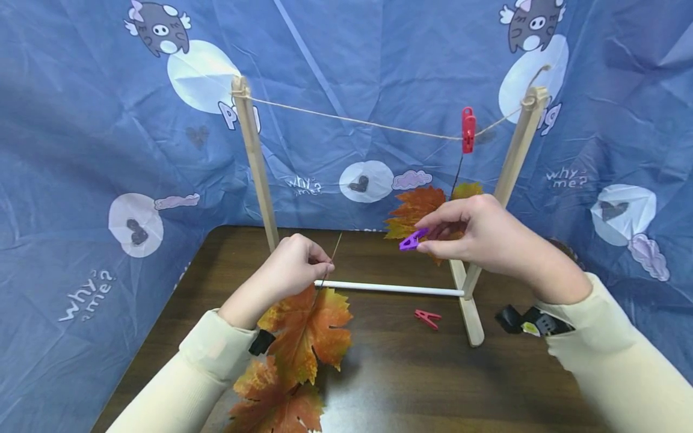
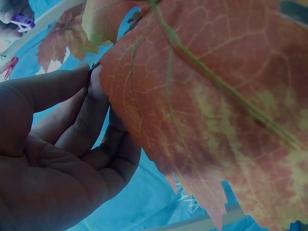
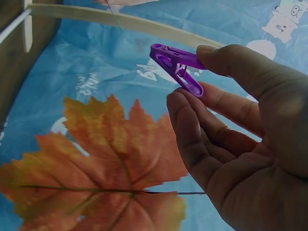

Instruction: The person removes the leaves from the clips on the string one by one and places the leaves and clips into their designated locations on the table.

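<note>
My left hand pinches the thin stem of an orange artificial maple leaf, which hangs below the fingers. In the left wrist view this leaf covers much of the picture. A purple clothespin is pinched by my right hand between thumb and fingers; the right wrist view shows the clothespin by its handle ends. Behind that hand, another maple leaf hangs by its stem from a red clothespin clipped on the twine.
The twine spans two wooden posts, joined low down by a white rod. A second red clothespin lies on the brown table. One more maple leaf is near the front. A blue printed cloth hangs behind.
</note>
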The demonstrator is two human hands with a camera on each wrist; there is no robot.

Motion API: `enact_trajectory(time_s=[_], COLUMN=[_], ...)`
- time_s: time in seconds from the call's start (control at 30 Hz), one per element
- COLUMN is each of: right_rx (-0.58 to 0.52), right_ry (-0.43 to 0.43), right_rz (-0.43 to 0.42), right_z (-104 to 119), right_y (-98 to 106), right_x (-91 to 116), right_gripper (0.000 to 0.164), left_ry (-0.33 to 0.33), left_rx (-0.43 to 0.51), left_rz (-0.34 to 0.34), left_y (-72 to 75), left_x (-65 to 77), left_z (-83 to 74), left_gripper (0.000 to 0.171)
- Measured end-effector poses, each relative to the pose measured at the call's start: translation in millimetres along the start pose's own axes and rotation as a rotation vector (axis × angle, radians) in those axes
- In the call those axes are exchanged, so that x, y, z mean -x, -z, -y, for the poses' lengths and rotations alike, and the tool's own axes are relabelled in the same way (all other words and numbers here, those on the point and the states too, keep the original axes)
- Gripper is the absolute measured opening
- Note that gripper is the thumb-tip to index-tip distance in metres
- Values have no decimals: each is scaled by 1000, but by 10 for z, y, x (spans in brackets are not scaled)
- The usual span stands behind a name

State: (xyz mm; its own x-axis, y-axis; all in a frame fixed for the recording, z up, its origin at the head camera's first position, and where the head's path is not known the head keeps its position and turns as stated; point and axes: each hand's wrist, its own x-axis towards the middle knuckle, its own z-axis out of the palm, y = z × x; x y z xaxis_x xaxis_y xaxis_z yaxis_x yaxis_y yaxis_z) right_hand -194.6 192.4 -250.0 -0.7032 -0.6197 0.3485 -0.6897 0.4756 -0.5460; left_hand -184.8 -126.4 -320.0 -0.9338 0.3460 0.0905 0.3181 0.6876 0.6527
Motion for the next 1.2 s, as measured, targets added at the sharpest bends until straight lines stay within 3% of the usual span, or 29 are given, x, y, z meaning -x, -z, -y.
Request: enact_trajectory(time_s=[0.2,0.4,0.67,0.9,1.2], right_rx=[-51,-82,-101,-77,-140], right_ry=[-103,-142,-194,-177,-254], right_rz=[56,86,95,99,144], right_z=[-82,-201,-336,-481,-666], right_y=[-122,-237,-380,-493,-672], right_x=[60,142,231,319,401], right_gripper=[23,21,21,21,16], left_ry=[-14,-15,-83,18,56], left_rx=[-34,-45,-83,-60,-80], left_rz=[1,45,74,130,160], left_y=[-70,-114,-136,-182,-288], left_x=[36,56,69,114,165], left_z=[106,180,214,267,349], left_gripper=[13,16,25,24,26])
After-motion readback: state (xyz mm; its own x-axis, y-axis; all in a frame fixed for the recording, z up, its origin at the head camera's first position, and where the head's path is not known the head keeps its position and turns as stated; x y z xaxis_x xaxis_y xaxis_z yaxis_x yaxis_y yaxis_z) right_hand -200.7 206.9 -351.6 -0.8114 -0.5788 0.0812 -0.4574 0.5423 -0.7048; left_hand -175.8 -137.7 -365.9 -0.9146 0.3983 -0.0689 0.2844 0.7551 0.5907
